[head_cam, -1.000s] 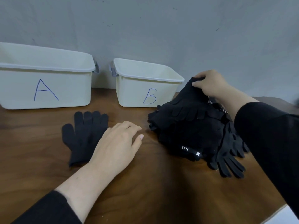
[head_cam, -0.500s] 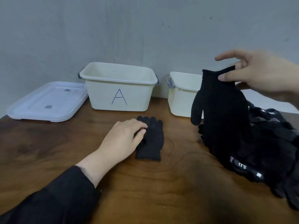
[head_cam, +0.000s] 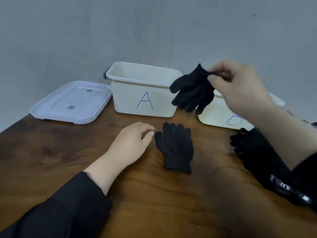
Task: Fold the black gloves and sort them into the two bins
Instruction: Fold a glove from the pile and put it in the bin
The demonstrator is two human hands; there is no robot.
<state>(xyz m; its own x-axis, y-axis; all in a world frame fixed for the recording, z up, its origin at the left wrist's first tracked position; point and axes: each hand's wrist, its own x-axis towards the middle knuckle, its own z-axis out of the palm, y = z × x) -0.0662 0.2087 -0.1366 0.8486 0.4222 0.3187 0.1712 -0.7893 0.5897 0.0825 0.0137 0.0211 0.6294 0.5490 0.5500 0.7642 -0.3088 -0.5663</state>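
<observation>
Here, right hand [head_cam: 240, 90] pinches a lifted glove [head_cam: 192, 91] above flat glove [head_cam: 175, 148]; left hand [head_cam: 132, 143] relaxed beside it, holding nothing. Pairing step: next, likely lay it atop.

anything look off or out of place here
Nothing stands out. One glove lies flat on the table, the right hand pinches another glove in the air, and bins A and B stand upright.
</observation>
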